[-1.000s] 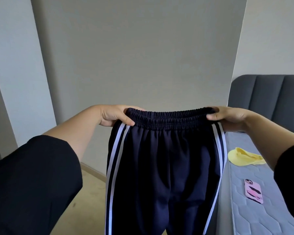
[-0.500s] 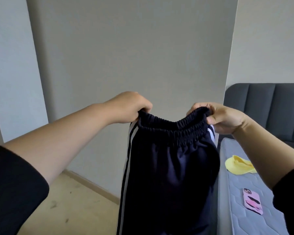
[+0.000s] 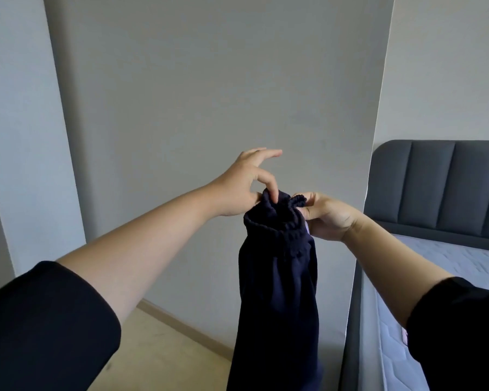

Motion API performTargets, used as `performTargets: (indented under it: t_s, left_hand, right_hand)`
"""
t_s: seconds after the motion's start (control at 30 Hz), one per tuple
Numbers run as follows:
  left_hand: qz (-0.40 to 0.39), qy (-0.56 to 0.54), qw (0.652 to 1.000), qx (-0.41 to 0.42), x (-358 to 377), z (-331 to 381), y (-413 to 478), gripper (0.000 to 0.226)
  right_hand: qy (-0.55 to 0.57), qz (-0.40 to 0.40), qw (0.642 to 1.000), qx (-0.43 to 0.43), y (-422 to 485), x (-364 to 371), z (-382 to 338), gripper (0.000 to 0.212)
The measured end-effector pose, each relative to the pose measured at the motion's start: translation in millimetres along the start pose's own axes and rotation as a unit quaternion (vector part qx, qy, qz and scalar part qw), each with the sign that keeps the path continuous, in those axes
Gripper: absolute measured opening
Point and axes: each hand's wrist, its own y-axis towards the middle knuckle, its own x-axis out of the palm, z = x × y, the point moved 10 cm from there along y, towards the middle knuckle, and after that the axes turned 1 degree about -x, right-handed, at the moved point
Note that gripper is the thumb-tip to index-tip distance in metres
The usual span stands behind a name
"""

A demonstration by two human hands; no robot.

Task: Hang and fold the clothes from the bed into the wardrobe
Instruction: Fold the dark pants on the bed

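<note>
Left hand [image 3: 246, 190]: thumb and forefinger pinch waistband, other fingers splayed free. Trousers [image 3: 277, 283]: dark, likely soft, light and limp. Hang in mid-air left of bed, waistband bunched, legs run out of frame below. Elastic waistband looks like the firmest place to take hold. Right hand [image 3: 329, 218]: fingers curled round waistband's other end. Bed [image 3: 449, 258]: far right, bare mattress.

Cut off by the bottom edge: legs of the navy trousers [image 3: 277, 306]. Hidden behind the bunched waistband [image 3: 274, 224]: fingertips of the right hand [image 3: 329, 218]. Cropped at the right edge: the bed [image 3: 463, 263]. Half covered by the right sleeve [image 3: 463, 334], too small to identify: a pale object [image 3: 404, 338].
</note>
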Motion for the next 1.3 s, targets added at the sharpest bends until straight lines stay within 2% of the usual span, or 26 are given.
performTargets:
  t_s: [0.07, 0.13, 0.2, 0.23, 0.33, 0.4, 0.5, 0.6, 0.7, 0.77, 0.9, 0.97, 1.07, 1.13, 1.17, 1.2, 1.23, 1.3]
  left_hand:
    - [-0.066, 0.054, 0.996, -0.006, 13.2, -5.4, -4.3, 0.052]
    - [-0.126, 0.056, 0.99, -0.035, 29.4, -12.0, -12.1, 0.056]
    - [-0.165, 0.043, 0.983, -0.066, 40.3, -18.1, -19.4, 0.054]
    - [-0.185, 0.051, 0.978, -0.08, 45.2, -21.6, -22.7, 0.051]
    - [-0.244, 0.061, 0.961, -0.114, 62.3, -32.5, -31.1, 0.055]
    - [-0.265, -0.01, 0.954, -0.141, 73.5, -34.4, -35.7, 0.061]
    - [-0.247, -0.099, 0.954, -0.136, 77.2, -38.3, -37.6, 0.048]
    - [-0.202, -0.115, 0.961, -0.149, 71.6, -52.9, -35.3, 0.031]
    - [-0.14, -0.147, 0.964, -0.171, 68.5, -65.8, -31.9, 0.016]
    - [-0.134, -0.193, 0.954, -0.185, 72.3, -67.5, -32.8, 0.006]
    - [-0.197, -0.193, 0.944, -0.181, 83.7, -52.3, -32.7, 0.015]
    - [-0.209, -0.179, 0.945, -0.175, 84.9, -44.8, -31.3, 0.025]
    - [-0.143, -0.2, 0.951, -0.187, 76.8, -48.8, -24.0, 0.026]
    - [-0.032, -0.265, 0.937, -0.224, 68.8, -63.7, -20.9, 0.053]
    - [0.008, -0.311, 0.917, -0.249, 70.6, -71.4, -22.9, 0.07]
    - [0.023, -0.358, 0.893, -0.272, 78.1, -77.1, -25.3, 0.076]
    - [0.019, -0.393, 0.872, -0.292, 88.2, -81.4, -26.7, 0.069]
    - [0.014, -0.421, 0.846, -0.327, 100.6, -89.2, -28.8, 0.037]
  right_hand:
    - [0.0, 0.088, 0.996, -0.005, -4.3, -23.7, 1.2, 0.045]
    - [-0.005, 0.144, 0.989, -0.017, -9.9, -41.2, 0.5, 0.04]
    - [-0.018, 0.169, 0.985, -0.019, -13.4, -46.9, -0.2, 0.021]
    - [-0.025, 0.178, 0.984, -0.017, -14.4, -49.0, 0.3, 0.018]
    - [-0.041, 0.194, 0.98, -0.003, -15.9, -50.6, 2.5, 0.017]
    - [-0.053, 0.204, 0.977, 0.006, -17.4, -53.1, 2.6, 0.02]
    - [-0.051, 0.249, 0.967, -0.008, -25.7, -66.8, -1.0, 0.019]
    - [-0.053, 0.287, 0.956, -0.013, -34.4, -78.4, -1.5, 0.009]
    - [-0.062, 0.249, 0.966, 0.015, -33.8, -72.3, 2.6, 0.012]
    - [-0.079, 0.211, 0.973, 0.042, -34.6, -64.8, 3.2, 0.014]
    - [-0.112, 0.136, 0.978, 0.111, -37.5, -51.9, 8.1, 0.016]
    - [-0.119, 0.138, 0.974, 0.132, -38.0, -52.6, 11.6, 0.015]
    - [-0.125, 0.24, 0.957, 0.099, -37.7, -64.9, 5.6, 0.007]
    - [-0.122, 0.337, 0.933, 0.033, -38.9, -74.9, -5.6, 0.014]
    - [-0.119, 0.382, 0.917, 0.002, -41.2, -77.8, -11.1, 0.016]
    - [-0.118, 0.416, 0.901, -0.025, -43.1, -79.6, -16.0, 0.018]
    - [-0.116, 0.439, 0.889, -0.047, -44.3, -80.4, -20.2, 0.018]
    - [-0.101, 0.451, 0.883, -0.079, -44.9, -79.5, -26.1, 0.01]
